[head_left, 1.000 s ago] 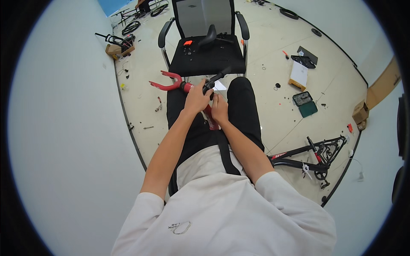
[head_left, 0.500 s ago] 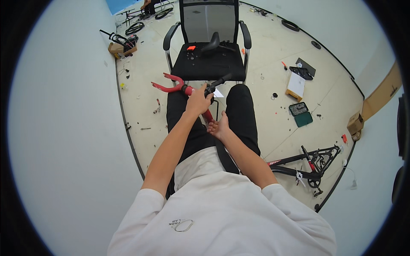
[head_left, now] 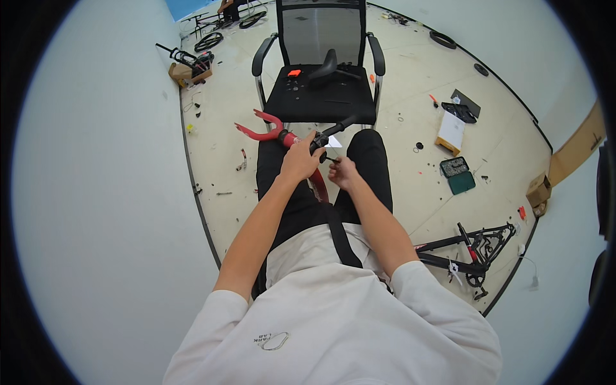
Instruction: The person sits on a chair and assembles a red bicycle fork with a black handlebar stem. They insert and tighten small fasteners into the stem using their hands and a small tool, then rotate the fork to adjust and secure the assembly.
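Note:
Across my lap lies a red bicycle frame [head_left: 318, 186] with a red fork [head_left: 264, 133] pointing left. A black handlebar [head_left: 337, 128] rises from its stem area toward the chair. My left hand [head_left: 301, 160] is closed around the front of the frame, just beside the black stem [head_left: 319, 142]. Close on the right, my right hand [head_left: 344, 173] pinches a thin black hex key [head_left: 333, 159], whose far end reaches toward the stem. Fingers and stem hide the key's tip, so I cannot tell whether it sits in a bolt.
Facing me is a black office chair [head_left: 321, 96] with a bicycle saddle [head_left: 324, 67] and small parts on its seat. To the right lie a green case [head_left: 461, 181], a white-topped box [head_left: 451, 131] and a black bicycle frame [head_left: 471, 253]. A wall [head_left: 96, 192] runs along the left.
My right hand has moved up from the red tube, from fingers spread to a pinch on the hex key by the stem. My left hand keeps its hold. The view has shifted slightly.

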The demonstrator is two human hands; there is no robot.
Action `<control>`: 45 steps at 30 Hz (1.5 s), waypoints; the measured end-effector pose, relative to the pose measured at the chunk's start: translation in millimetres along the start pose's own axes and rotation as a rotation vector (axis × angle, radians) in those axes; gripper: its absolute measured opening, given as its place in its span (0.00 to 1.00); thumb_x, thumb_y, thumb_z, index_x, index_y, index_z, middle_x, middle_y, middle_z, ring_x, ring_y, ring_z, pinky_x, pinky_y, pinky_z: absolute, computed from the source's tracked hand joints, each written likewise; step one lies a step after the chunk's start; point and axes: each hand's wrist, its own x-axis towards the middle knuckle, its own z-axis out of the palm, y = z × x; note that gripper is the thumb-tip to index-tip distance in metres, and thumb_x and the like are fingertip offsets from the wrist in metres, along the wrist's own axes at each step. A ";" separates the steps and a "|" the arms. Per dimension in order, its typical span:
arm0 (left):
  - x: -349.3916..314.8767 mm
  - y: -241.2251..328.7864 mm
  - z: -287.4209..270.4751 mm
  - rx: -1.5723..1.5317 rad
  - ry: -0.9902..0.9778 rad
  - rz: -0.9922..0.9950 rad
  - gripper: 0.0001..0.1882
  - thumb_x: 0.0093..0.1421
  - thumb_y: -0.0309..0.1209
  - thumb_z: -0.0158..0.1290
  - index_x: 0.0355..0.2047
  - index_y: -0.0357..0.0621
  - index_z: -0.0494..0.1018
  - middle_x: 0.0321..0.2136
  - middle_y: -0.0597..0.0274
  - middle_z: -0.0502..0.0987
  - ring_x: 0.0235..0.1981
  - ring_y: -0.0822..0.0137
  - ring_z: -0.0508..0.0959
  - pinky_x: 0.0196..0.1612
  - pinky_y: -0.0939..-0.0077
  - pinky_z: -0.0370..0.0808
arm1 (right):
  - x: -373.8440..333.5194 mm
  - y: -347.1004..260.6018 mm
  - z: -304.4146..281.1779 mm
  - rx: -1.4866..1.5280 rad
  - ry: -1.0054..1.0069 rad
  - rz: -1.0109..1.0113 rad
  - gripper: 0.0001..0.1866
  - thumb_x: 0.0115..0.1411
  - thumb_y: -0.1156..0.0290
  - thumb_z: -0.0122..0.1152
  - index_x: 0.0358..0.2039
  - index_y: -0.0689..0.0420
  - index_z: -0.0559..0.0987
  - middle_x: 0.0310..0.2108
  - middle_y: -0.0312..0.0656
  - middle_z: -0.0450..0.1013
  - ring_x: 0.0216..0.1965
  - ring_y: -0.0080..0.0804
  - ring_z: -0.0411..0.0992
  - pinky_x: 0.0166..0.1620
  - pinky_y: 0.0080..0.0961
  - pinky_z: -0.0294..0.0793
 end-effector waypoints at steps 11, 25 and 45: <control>8.2 -4.5 3.0 -0.065 -0.013 0.032 0.31 0.60 0.38 0.55 0.61 0.38 0.64 0.42 0.33 0.76 0.46 0.41 0.76 0.48 0.61 0.72 | -64.7 -53.0 55.4 -1.189 0.047 -1.129 0.06 0.54 0.76 0.57 0.31 0.62 0.72 0.23 0.47 0.72 0.26 0.42 0.74 0.32 0.35 0.70; 23.6 -26.6 3.8 -0.121 -0.062 0.156 0.34 0.60 0.37 0.55 0.63 0.38 0.59 0.45 0.28 0.73 0.50 0.36 0.72 0.52 0.57 0.69 | -78.3 23.2 20.1 -1.285 -0.180 -1.052 0.14 0.53 0.73 0.57 0.41 0.63 0.79 0.27 0.56 0.77 0.30 0.52 0.77 0.38 0.37 0.76; -9.7 -7.3 -45.5 -0.064 -0.258 0.122 0.33 0.58 0.39 0.58 0.61 0.38 0.64 0.43 0.37 0.77 0.45 0.48 0.78 0.51 0.67 0.71 | -103.8 -73.1 39.4 -1.501 0.135 -1.591 0.22 0.46 0.71 0.63 0.45 0.58 0.74 0.45 0.45 0.72 0.50 0.43 0.69 0.50 0.37 0.66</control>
